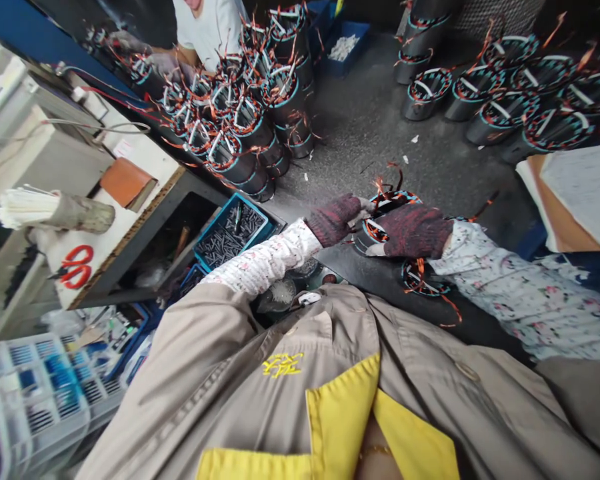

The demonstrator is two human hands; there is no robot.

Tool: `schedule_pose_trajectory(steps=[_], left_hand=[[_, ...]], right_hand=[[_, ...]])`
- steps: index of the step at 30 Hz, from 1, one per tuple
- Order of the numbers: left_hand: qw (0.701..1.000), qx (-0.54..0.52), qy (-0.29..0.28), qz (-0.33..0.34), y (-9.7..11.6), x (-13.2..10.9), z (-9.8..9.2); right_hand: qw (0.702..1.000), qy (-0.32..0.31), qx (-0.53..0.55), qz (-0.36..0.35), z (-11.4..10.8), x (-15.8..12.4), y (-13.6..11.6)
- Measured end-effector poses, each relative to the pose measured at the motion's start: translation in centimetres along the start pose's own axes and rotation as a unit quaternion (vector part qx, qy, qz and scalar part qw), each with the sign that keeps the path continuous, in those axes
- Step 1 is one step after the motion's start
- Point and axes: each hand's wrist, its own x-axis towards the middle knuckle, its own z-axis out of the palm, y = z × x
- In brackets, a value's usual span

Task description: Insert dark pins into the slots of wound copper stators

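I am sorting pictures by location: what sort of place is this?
Probably a workshop making motor parts: many dark cylinders with coppery wires, and a blue tray of small dark pieces.

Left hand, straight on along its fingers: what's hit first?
Likely the dark cylinder with orange wire at the right hand; the left hand's fingertips look at or near it, though depth makes contact hard to tell.
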Motion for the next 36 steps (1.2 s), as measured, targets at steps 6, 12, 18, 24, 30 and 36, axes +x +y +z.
schedule_pose_trajectory(steps=[6,12,18,24,30,36], left_hand=[[0.956,-0.196,0.171,-0.135,-0.7,-2.8,0.1],[0.871,-0.346,0.204,-0.282,-3.8,-6.7,2.8],[0.861,-0.377,0.196,-0.278,-4.8,-7.2,5.9],[0.889,-0.286,0.226,-0.276,-5.2,-6.9,7.0],[0.887,-0.275,0.274,-0.248,-5.6,-7.4,8.5],[0.916,-0.241,0.230,-0.224,-5.6,-6.9,8.7]], right_hand=[[0.999,-0.025,-0.024,0.040,-0.6,-0.5,-0.8],[0.998,-0.032,-0.049,0.036,-0.8,-0.8,-1.1],[0.997,-0.020,-0.061,0.032,-0.3,-0.5,-0.8],[0.996,-0.019,-0.080,0.028,0.0,-0.6,-0.6],[0.998,-0.013,-0.061,0.019,0.1,-0.6,-0.5],[0.998,-0.012,-0.051,0.021,0.3,-0.5,-0.1]])
